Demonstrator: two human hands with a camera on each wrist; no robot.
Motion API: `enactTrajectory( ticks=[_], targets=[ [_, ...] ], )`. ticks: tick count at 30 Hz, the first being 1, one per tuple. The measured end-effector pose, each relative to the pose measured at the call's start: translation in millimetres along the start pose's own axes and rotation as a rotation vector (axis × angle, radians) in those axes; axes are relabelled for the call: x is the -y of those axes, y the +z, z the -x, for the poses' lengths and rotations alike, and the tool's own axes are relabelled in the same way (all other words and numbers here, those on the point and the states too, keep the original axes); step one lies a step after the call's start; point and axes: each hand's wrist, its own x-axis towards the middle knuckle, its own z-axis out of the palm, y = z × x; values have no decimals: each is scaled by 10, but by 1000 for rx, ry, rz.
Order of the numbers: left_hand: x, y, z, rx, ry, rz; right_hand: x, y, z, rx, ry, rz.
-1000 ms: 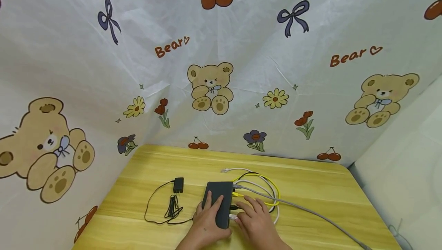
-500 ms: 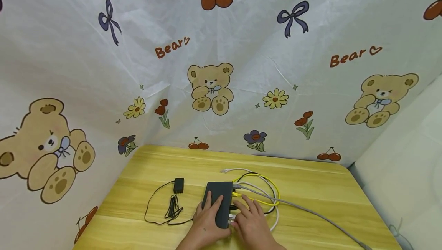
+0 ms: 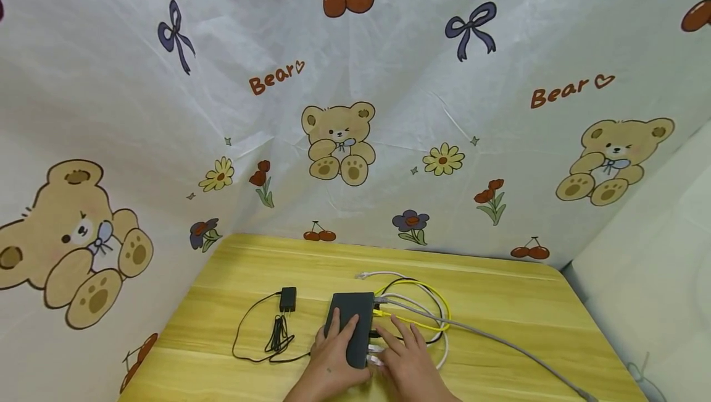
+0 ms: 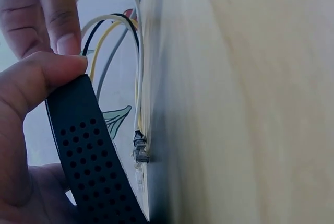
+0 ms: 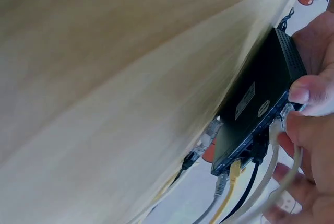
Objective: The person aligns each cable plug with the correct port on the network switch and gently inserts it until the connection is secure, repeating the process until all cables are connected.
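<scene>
A black network switch lies under my left hand, whose fingers spread over its top while the thumb grips the near end. The left wrist view shows the perforated end of the switch within that hand's grip. My right hand pinches a white Ethernet cable's clear plug at the nearest port on the right side. Beside it sit another white plug, a black plug, a yellow plug and a grey plug along the same side. Fingers partly hide the pinched plug.
Looped white, yellow and black cables lie right of the switch, with a loose clear plug behind it. A grey cable runs to the right front. At left lies a black power adapter with its bundled cord.
My right hand has shifted slightly toward the near end of the switch. A second white cable's plug now shows at the nearest port. The left hand has kept its place.
</scene>
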Motion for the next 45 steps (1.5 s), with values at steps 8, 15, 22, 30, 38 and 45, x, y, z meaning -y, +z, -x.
enactTrajectory(
  ticks=[8,15,22,30,38,45],
  targets=[
    [3,-8,20,28,23,-33,-19,2,-19,-23,17,-68],
    [8,16,19,31,38,-59,-13,5,-42,44,37,-74],
    [-22,43,13,8,36,-73,4,-45,-93,124,18,-98],
    [-35,25,-2,-11,16,-71,-7,-54,-128,103,57,-95],
    [-24,66,-20,-12,10,-82,-51,-40,-66,33,80,-34],
    [-24,72,-14,4,19,-65,-54,-51,-23,1,129,-68]
  ],
)
